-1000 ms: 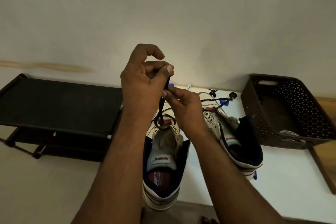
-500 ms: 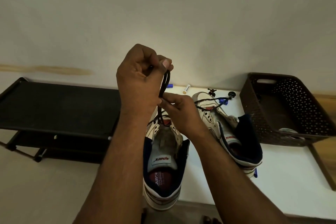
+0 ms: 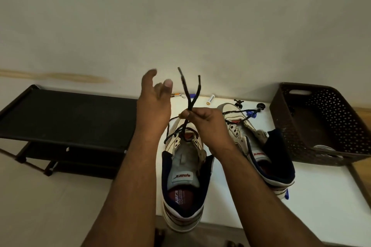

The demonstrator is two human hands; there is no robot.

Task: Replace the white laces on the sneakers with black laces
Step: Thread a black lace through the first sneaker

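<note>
Two white sneakers with navy collars stand on a white table [image 3: 321, 202]. Above the toe of the left sneaker [image 3: 185, 176] my right hand [image 3: 204, 120] pinches both ends of a black lace [image 3: 190, 94]; the two tips stick up in a V and the lace runs down into the lowest eyelets. My left hand [image 3: 154, 104] hovers just left of the lace with loose fingers and holds nothing. The right sneaker [image 3: 259, 146] lies tilted, with another black lace [image 3: 239, 111] across its toe.
A brown perforated basket [image 3: 325, 124] stands at the table's right end with something pale inside. A black shoe rack [image 3: 66, 118] stands to the left, against the wall. Small items lie along the table's back edge: a white tube [image 3: 210, 99], black pieces [image 3: 239, 102], a blue piece [image 3: 252, 114].
My left hand has let go of the lace and opened, moving slightly left. My right hand now holds both lace ends alone, lower than before, and the tips stand free.
</note>
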